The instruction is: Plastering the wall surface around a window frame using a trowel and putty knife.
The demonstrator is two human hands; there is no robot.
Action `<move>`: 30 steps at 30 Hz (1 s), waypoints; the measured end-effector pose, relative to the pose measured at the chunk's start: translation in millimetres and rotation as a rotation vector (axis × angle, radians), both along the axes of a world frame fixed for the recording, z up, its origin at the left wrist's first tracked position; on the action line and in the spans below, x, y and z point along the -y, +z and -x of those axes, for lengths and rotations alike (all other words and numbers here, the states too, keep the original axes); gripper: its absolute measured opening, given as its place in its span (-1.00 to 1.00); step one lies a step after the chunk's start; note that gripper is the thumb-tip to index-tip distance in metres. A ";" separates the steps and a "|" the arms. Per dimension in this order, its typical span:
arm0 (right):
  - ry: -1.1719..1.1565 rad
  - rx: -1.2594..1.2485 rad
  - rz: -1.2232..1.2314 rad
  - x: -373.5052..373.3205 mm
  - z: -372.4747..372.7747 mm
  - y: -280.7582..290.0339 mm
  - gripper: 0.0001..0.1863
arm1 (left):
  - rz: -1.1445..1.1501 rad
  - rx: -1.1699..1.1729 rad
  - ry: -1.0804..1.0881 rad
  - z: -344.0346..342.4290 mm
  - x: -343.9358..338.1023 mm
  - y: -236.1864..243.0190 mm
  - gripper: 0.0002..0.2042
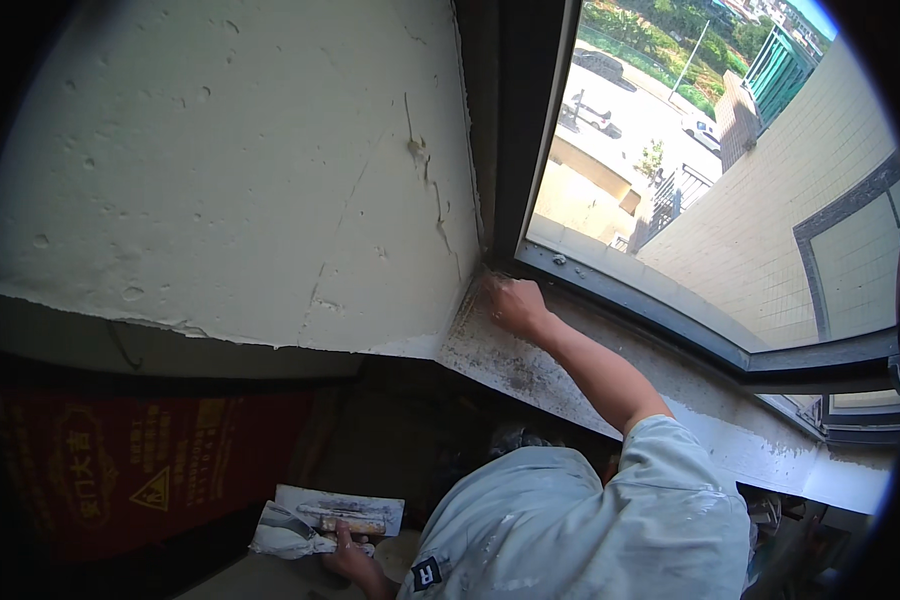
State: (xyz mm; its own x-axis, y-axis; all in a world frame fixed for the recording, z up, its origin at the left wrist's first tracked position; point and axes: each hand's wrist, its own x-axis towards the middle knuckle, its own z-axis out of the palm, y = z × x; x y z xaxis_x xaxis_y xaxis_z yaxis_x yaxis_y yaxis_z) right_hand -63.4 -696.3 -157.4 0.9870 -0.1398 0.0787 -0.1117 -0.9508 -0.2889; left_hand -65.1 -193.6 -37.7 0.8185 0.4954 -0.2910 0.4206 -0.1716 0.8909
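Note:
My right hand (516, 304) is closed at the corner where the wall (270, 180) meets the window frame and the sill. Its fingertips are partly hidden, and I cannot make out whether something small is in them. Rough, speckled patches cover the window sill (510, 365) below it. Low down, my left hand (348, 562) is closed around a plastering trowel (385, 508) with a rectangular blade and a worn handle. Beside that, a second blade smeared with white plaster (282, 540) also appears to be in the left hand.
The white wall has pits and a jagged crack (435, 195) near the window. A dark window frame (650, 310) borders the glass at right, with a street and building outside. A red printed sheet (120, 470) lies in shadow at lower left, below the wall's ragged lower edge.

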 end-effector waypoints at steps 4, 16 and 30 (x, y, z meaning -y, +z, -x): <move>-0.081 0.002 0.005 4.6 -0.6 4.3 -0.77 | 0.041 0.013 0.016 0.6 6.9 -0.2 -0.58; -0.267 -0.119 0.000 15.6 -20.1 29.1 -0.84 | 0.015 -0.009 -0.037 7.7 6.1 -0.5 -0.61; -0.168 0.302 0.038 -21.8 8.5 23.8 -0.66 | -0.004 0.018 0.039 14.3 12.8 11.4 -0.59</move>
